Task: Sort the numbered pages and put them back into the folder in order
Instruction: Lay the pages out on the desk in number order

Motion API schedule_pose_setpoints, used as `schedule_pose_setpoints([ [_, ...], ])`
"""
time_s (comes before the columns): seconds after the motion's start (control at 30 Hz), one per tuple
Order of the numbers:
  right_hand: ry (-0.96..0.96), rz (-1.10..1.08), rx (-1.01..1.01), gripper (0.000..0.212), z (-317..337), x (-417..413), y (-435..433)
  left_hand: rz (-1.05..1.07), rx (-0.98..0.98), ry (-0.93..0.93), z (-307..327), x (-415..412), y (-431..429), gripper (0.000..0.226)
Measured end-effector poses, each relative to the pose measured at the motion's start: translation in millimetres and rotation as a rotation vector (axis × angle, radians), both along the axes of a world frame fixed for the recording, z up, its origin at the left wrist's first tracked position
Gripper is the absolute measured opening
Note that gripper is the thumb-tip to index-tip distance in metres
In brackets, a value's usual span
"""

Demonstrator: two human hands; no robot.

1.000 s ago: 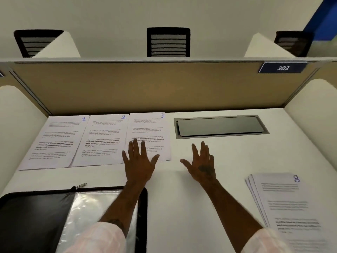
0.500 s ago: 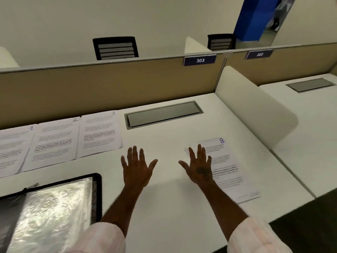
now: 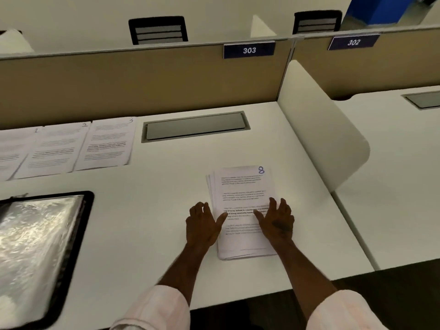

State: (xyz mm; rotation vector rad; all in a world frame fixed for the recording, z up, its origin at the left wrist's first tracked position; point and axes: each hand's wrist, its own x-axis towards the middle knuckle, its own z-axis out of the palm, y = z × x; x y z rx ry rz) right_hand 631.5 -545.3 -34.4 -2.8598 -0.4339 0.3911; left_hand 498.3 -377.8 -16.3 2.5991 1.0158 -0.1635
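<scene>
The stack of pages (image 3: 240, 191), its top sheet marked "8" in blue ink, lies on the white desk (image 3: 154, 206) between both hands. The left hand (image 3: 202, 222) and right hand (image 3: 277, 220) flank it, fingers loosely spread and thumbs lying on the top sheet. Far left lie sheets "1" (image 3: 12, 151), "2" (image 3: 57, 151) and "3" (image 3: 108, 144), with the open folder (image 3: 88, 203) nearer. Partition signs read "303" (image 3: 249, 50) and "302" (image 3: 353, 42).

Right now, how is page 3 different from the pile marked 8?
Page 3 is one sheet; the pile is many sheets. Page 3 lies at the back; the pile lies nearer, to the right. The left hand and right hand touch the pile, not page 3. Both are white printed paper.
</scene>
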Motion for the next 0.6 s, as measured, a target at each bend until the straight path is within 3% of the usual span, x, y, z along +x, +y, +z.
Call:
schedule_pose_setpoints([
  [0.23, 0.086, 0.045, 0.06, 0.077, -8, 5, -17, 0.214, -0.323, -0.058, -12, 22, -39, 0.089],
  [0.37, 0.143, 0.064, 0.101, 0.081, -8, -1, -11, 0.329, -0.379, -0.089, -15, 32, -50, 0.095],
  [0.6, 0.264, -0.212, 0.372, 0.079, -5, 1, -3, 0.583, -0.516, -0.234, -16, 42, -38, 0.077],
])
